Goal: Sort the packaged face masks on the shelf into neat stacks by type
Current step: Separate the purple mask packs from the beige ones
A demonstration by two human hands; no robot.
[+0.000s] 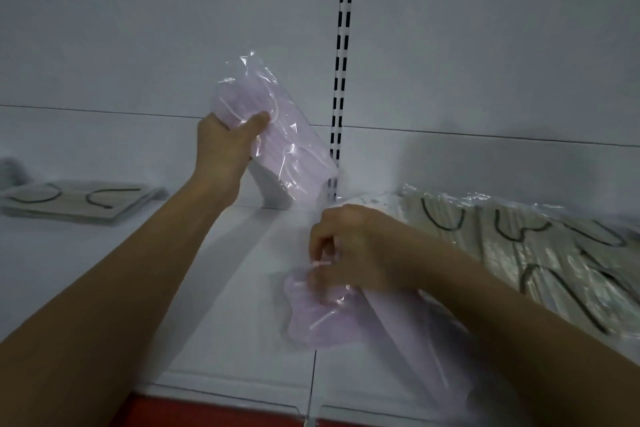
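Head cam is the only view, looking down over both bare arms at a white shelf (104, 270) with a white back panel.

Left hand (225, 146) is up off the shelf, fingers and thumb wrapped around the near end of a pack of pink masks in clear plastic (277, 135). From that grip the pack tilts away and down to the right, with its far lower corner close to the shelf right by the slotted upright rail (343, 55) on the back panel. So that hand is clamped on the pack, no doubt there.

Right hand (349, 246) is lower and nearer the camera, knuckles up, fingertips curled down and pinching the crinkly wrapper of a second pink mask pack (318, 319). That one lies on the shelf and spreads out under and toward the camera from the pinch. It's pretty blurry around the fingers, so I can't say exactly which fingers have the plastic.

Just beyond and to the right of the right hand's grip there's a loose heap of beige masks with dark ear loops in clear bags (540, 243), overlapping each other, well messy. Far off to the left of the left hand's grip, a flat stack of the same beige masks (76, 204) sits on the shelf, edges roughly lined up. Red strip (207, 412) runs along the shelf's front edge, below both arms.
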